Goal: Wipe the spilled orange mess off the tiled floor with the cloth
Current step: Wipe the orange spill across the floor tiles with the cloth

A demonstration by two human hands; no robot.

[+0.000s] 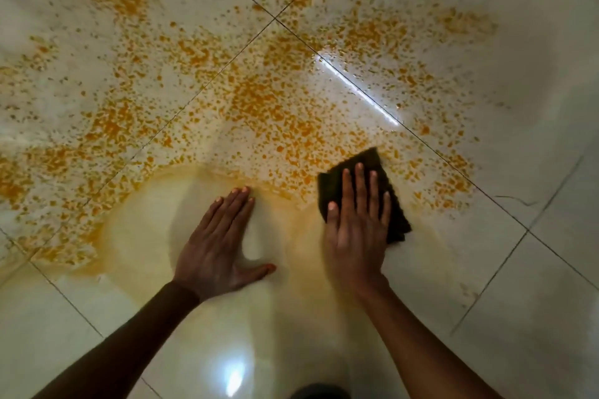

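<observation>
Orange specks of the spilled mess cover the glossy white tiled floor across the upper and middle part of the view. Nearer to me the tiles carry a smeared pale orange film. A dark folded cloth lies flat on the floor at the spill's lower right edge. My right hand presses down on it with straight, spread fingers. My left hand rests flat on the smeared tile to the left of the cloth, fingers straight and thumb out, holding nothing.
Dark grout lines cross the floor diagonally. A bright strip of reflected light lies over the spill at the right, and another glare spot shows at the bottom. A dark shape sits at the bottom edge.
</observation>
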